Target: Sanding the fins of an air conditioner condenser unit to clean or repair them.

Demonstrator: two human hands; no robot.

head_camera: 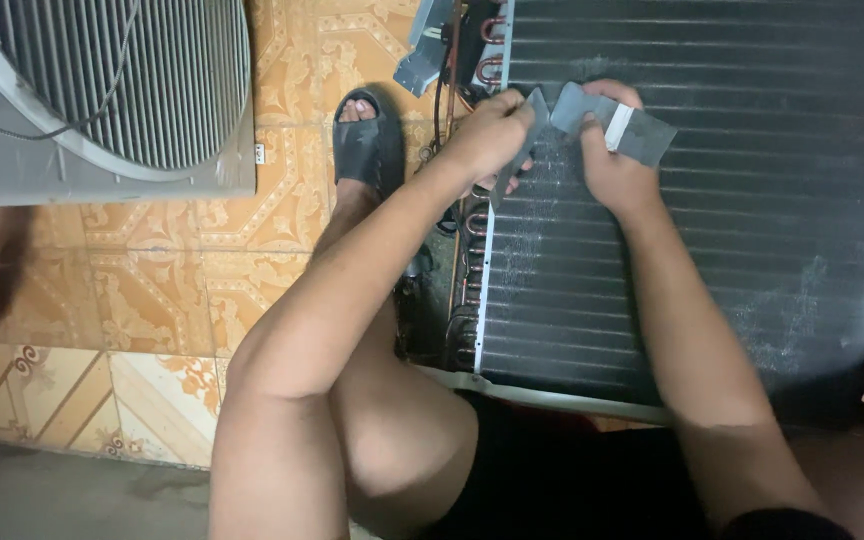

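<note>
Both hands are up on the finned coil (pixel 712 230), near its left edge, upper part of the panel.

Left hand (pixel 490 135): fingers curled shut around a thin flat grey tool (pixel 524 145), looks like a fin comb or scraper. The blade angles down and left from the fingertips, and its lower tip sits over the fins just beside the coil's left edge. Can't tell if the tip actually touches the fins.

Right hand (pixel 612 165): closed on a grey flat piece (pixel 624 128) with a white band across it. It's pinched between thumb and fingers, and its ends stick out on both sides of the grip. The left end nearly meets the tool in the left hand. The hand rests over the fins.

Coil: dark aluminium fins with horizontal rows showing through, pale dusty patches at the middle left and lower right. Copper tube bends (pixel 467 290) run down the left side, next to a dark wire (pixel 442 95) and a grey metal bracket (pixel 430 45) at the top. A pale frame strip edges the bottom of the coil.

Surroundings: person sits low, bent knee (pixel 402 440) between the forearms, foot in a black sandal (pixel 362 140) on the patterned orange floor tiles (pixel 162 300). Grey fan grille cover (pixel 102 90) lies top left on the floor, well apart from the hands.
</note>
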